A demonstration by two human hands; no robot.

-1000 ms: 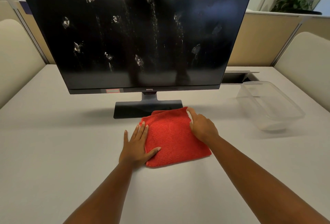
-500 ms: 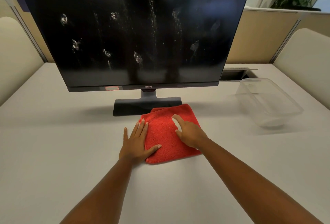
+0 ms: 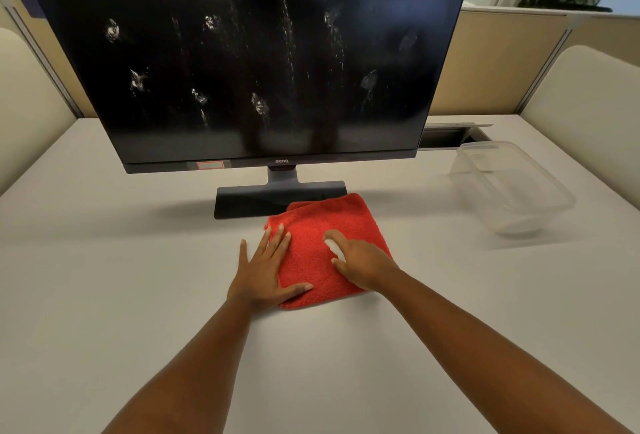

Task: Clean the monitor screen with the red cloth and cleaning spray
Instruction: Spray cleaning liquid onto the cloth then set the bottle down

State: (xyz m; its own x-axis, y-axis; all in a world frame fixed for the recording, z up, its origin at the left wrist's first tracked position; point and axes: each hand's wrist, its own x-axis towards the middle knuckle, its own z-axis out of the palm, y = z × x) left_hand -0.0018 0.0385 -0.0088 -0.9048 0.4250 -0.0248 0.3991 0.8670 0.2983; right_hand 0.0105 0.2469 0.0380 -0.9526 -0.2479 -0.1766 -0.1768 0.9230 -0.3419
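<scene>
The red cloth (image 3: 320, 226) lies folded flat on the table, just in front of the monitor's base (image 3: 249, 200). My left hand (image 3: 265, 265) rests flat with spread fingers on the cloth's left edge, thumb across its near corner. My right hand (image 3: 363, 264) presses on the middle of the cloth with its fingers bent and blurred. The black monitor screen (image 3: 263, 53) stands behind, dotted with white smears and drip streaks. No cleaning spray bottle is in view.
A clear plastic container (image 3: 512, 184) sits on the table at the right. A cable slot (image 3: 446, 137) opens in the table behind the monitor's right corner. Beige partitions and cream chair backs ring the table, with plants behind.
My right hand has slid left from the cloth's far right corner to its middle. My left hand has stayed on the cloth's left edge.
</scene>
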